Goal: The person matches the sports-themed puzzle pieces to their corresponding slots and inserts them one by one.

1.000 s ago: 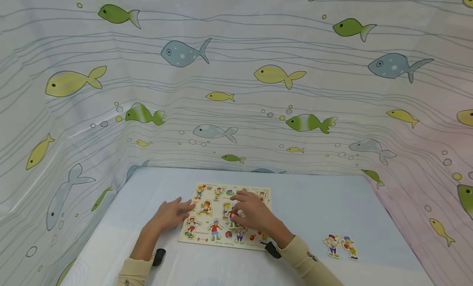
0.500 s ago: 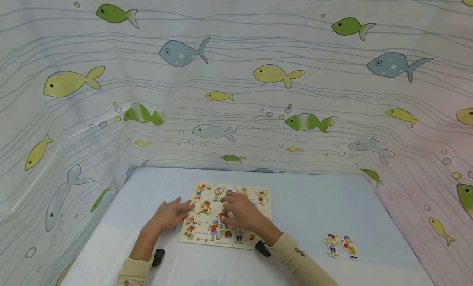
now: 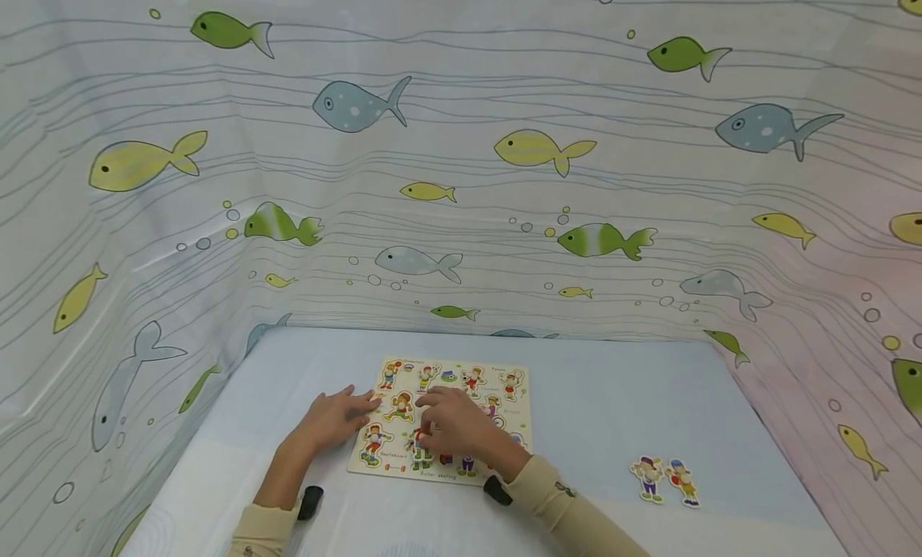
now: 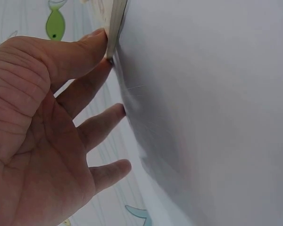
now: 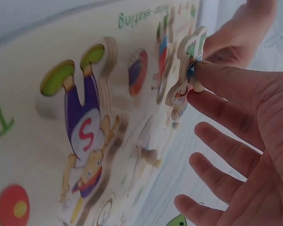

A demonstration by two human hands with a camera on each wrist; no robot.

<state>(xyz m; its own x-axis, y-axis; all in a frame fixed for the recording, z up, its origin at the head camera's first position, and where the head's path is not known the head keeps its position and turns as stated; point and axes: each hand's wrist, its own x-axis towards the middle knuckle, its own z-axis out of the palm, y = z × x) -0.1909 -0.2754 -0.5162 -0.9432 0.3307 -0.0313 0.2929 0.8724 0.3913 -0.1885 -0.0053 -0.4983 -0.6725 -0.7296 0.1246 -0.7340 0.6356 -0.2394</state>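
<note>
A pale wooden peg puzzle board (image 3: pixel 360 461) with sports-figure pieces lies on the table. My left hand (image 3: pixel 334 417) is at its left side; in the left wrist view the thumb and index fingertip touch the board's edge (image 4: pixel 114 28), with the other fingers spread. My right hand (image 3: pixel 457 421) pinches a child-figure puzzle piece (image 5: pixel 193 49) by its small pale knob (image 5: pixel 197 84). That piece is tilted and raised over the lower-left middle of the board. Near it sits a puzzle piece with a letter S (image 5: pixel 85 129). The right hand hides the board's centre in the head view.
Two loose puzzle pieces, a figure in purple trousers (image 3: pixel 650 478) and a figure with a blue cap (image 3: pixel 683 483), lie on the table (image 3: pixel 598 413) to the right of the board. A fish-patterned sheet (image 3: pixel 475 221) stands around the back and sides.
My right hand has moved left across the board with the pinched puzzle piece, towards the lower-left middle. The left hand has stayed at the board's left edge.
</note>
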